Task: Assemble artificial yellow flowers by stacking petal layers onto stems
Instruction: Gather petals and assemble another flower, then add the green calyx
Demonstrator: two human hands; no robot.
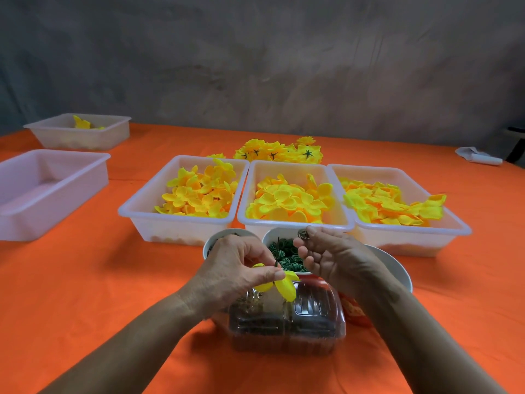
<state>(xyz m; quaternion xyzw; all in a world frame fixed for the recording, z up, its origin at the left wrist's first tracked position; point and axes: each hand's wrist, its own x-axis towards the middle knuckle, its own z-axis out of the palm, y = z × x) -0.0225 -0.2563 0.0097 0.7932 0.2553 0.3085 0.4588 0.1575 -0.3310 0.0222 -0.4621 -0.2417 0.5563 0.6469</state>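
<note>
Nearest to us sits a clear plastic clamshell box (287, 322) holding dark small parts, on the orange tablecloth (85, 280). Just above it our left hand (235, 268) pinches a thin green stem (277, 255) with a yellow petal layer (284, 285) already threaded on it, the petals drooping below our fingertips. Our right hand (332, 257) pinches a small dark round piece (302, 234) between thumb and forefinger, the other fingers loosely curled. Under our hands stand two white bowls: one with green rings (287, 254), one to its left (216, 240) mostly hidden by our left hand. Beyond them, three translucent trays lie side by side, touching, each filled with loose yellow petals: left (147, 211), middle (287, 223), right (454, 226). Behind the trays lies a heap of finished yellow flowers (278, 152). Far left we see two more trays, the nearer one (28, 220) and a farther one (71, 137) holding a few yellow petals.
</note>
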